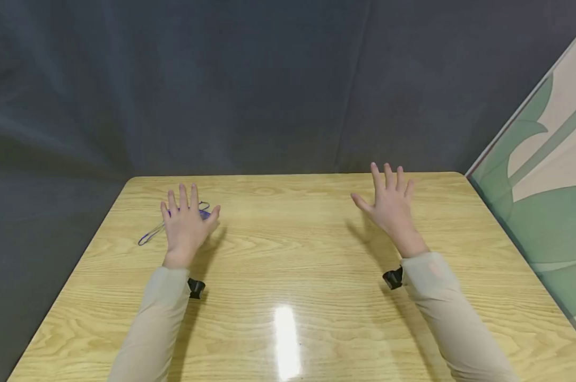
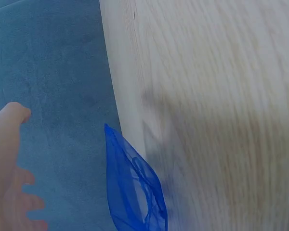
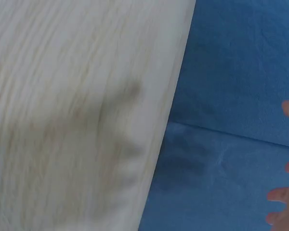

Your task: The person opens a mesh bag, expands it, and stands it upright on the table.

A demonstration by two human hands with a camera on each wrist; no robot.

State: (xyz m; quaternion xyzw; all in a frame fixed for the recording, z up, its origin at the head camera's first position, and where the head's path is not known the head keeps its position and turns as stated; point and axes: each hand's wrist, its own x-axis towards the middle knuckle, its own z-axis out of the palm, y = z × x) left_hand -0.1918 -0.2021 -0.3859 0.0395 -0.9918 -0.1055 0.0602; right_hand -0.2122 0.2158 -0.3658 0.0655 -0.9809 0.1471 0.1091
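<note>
Both hands released, holding nothing. Left hand (image 1: 185,228): palm down, fingers fanned, thumb out to the side. Right hand (image 1: 392,209): same pose, tilted a bit toward the middle. Each throws a shadow on the wood-grain table (image 1: 288,249) off to its inner side, so both read as raised above the surface.

Blue mesh pouch (image 2: 125,190) is on the table's far left part, mostly hidden behind the left hand in the head view. Blue shows between the fingers and by the thumb; one cord loop (image 1: 140,242) runs out toward the left edge, another pokes out toward the far edge. Can't tell whether the hand touches it; the left wrist view has the fingers off to one side of the mesh.

Edges: far edge is straight with rounded corners, dark curtain (image 1: 249,85) right behind it. Left fingertips stop just short of that edge in the head view; right fingertips overlap it and show against the curtain. Right edge runs beside a leaf-print panel (image 1: 546,212).

Room: hands well apart, wide strip of tabletop between them, more on the near side, with a bright glare patch (image 1: 288,342) near the middle.
</note>
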